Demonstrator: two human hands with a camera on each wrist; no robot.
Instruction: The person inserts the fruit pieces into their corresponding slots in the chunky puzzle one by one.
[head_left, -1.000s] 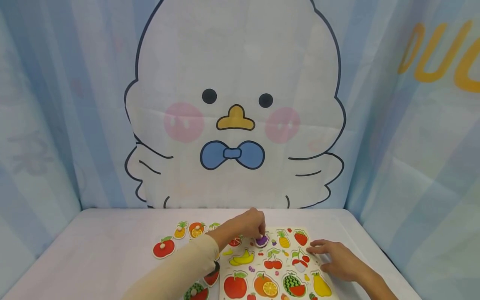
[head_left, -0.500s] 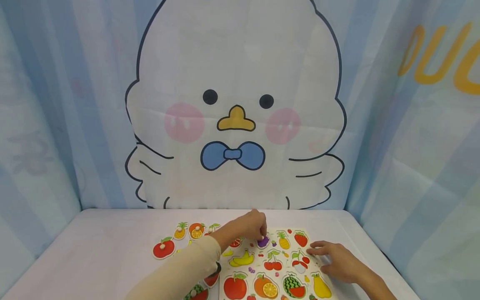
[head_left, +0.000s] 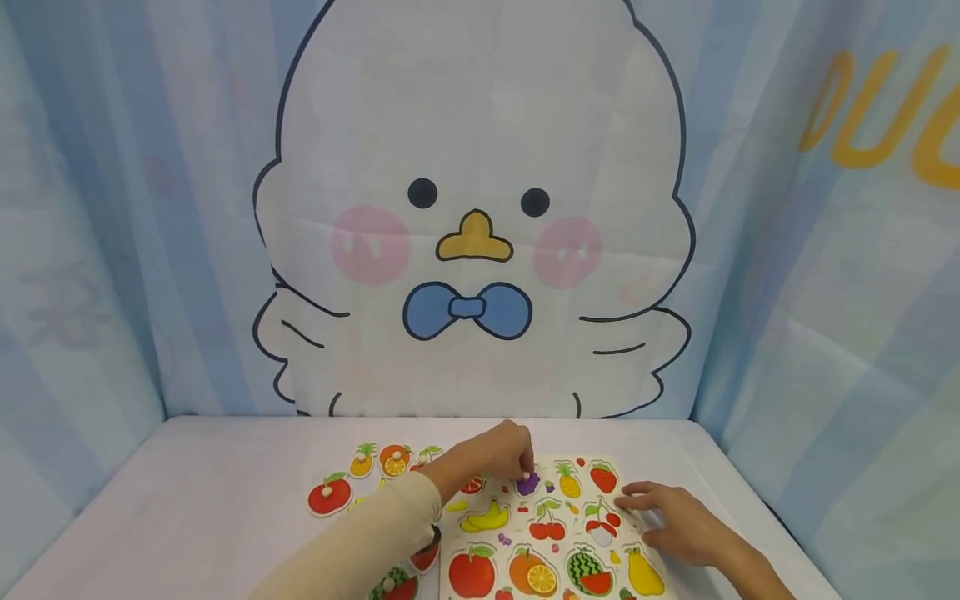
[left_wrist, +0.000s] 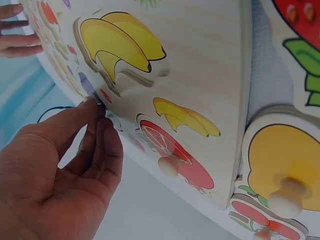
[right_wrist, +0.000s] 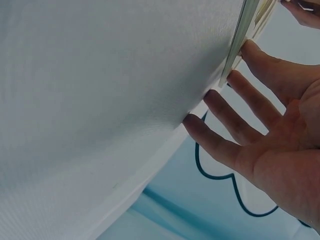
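Here, from the head view, the left hand [head_left: 498, 450] reaches across a wooden fruit puzzle board [head_left: 551, 533] lying on the white worktop [head_left: 210, 508]. Its fingertips are bunched over the purple grape piece [head_left: 528, 482], which sits on the board's far row beside a printed pineapple [head_left: 568, 481] and strawberry [head_left: 602, 477]. The right hand [head_left: 671, 517] lies flat with straight fingers on the board's right edge, holding nothing. Loose pieces lie on the worktop left of the board: an apple piece [head_left: 328, 495], a small pineapple piece [head_left: 363, 461] and an orange piece [head_left: 393, 459].

From the left wrist view, the left hand [left_wrist: 60, 175] has its fingers [left_wrist: 95, 135] drawn together and their tips at a knob on the board [left_wrist: 200, 75], just past the banana piece [left_wrist: 122, 42]; the knob itself is mostly hidden, so whether they pinch it is not certain. A red piece with a pale peg [left_wrist: 175, 162] lies closer to the camera.

From the right wrist view, the right hand [right_wrist: 265, 135] is spread open, fingers [right_wrist: 235, 115] straight against the worktop [right_wrist: 100, 90], the index tip touching the board's thin edge [right_wrist: 242, 35].
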